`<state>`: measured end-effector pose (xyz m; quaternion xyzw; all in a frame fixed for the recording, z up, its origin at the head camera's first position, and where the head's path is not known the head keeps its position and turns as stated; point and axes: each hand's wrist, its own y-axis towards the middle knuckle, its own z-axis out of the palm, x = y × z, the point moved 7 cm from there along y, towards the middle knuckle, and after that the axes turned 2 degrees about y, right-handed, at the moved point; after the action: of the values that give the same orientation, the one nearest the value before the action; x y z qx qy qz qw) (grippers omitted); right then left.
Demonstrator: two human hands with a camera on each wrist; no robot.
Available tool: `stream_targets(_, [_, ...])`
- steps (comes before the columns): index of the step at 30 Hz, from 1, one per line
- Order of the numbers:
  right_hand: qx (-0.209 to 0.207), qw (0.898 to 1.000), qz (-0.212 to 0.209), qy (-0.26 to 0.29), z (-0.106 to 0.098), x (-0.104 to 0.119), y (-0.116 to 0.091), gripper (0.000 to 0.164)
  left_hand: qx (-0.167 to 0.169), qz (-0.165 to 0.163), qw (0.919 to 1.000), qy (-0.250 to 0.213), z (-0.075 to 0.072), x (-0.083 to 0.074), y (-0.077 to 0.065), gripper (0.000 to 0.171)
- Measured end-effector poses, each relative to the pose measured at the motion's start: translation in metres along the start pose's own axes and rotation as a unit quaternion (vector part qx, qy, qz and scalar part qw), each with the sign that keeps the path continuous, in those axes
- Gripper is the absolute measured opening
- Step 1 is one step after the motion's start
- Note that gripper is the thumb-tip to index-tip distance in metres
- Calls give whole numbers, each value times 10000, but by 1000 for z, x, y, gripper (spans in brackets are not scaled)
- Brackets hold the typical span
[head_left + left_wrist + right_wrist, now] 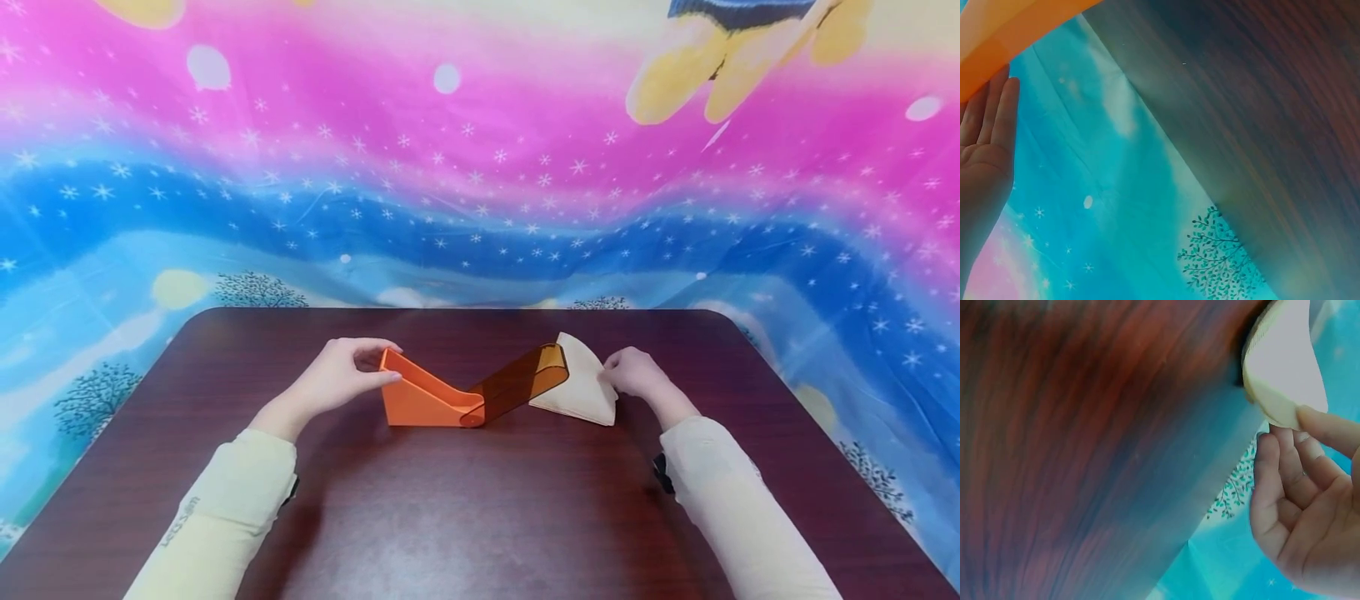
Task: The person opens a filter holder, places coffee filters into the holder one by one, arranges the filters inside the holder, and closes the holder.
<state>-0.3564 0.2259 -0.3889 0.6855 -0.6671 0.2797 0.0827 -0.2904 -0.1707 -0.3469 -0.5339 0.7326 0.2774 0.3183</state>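
Observation:
An orange coffee filter holder (427,402) stands on the table, its see-through brown lid (517,382) swung wide to the right. My left hand (337,377) grips the tall left end of the holder, thumb on the near side; in the left wrist view its fingers (1005,112) reach up to the orange wall. Right of the lid, a stack of fan-shaped paper coffee filters (579,385) is pinched at its right edge by my right hand (636,372). The right wrist view has the thumb on the face of the filters (1285,365), other fingers curled behind. The lid's tip overlaps the stack in the head view.
The dark brown wooden table (420,517) has rounded far corners. Beyond its far edge hangs a colourful cloth backdrop (465,183) with snowflakes and small trees. Pale sleeves cover both forearms, with a black strap part showing at each wrist.

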Motion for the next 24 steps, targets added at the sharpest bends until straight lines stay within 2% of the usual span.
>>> stream_targets(5, [-169, 9990, -221, 344, -11, 0, -6, 21, 54, -47, 10000, 32, 2, -3, 2, 40])
stream_targets(14, [-870, 9933, -589, 483, -44, 16, -23, 26, 91, -185, 9998, 13, 2, -4, 1, 39])
stream_targets(24, [-1389, 9852, -947, 347, -84, 49, -48, 28, 259, -129, 9978, 593, -1, -14, 4, 33])
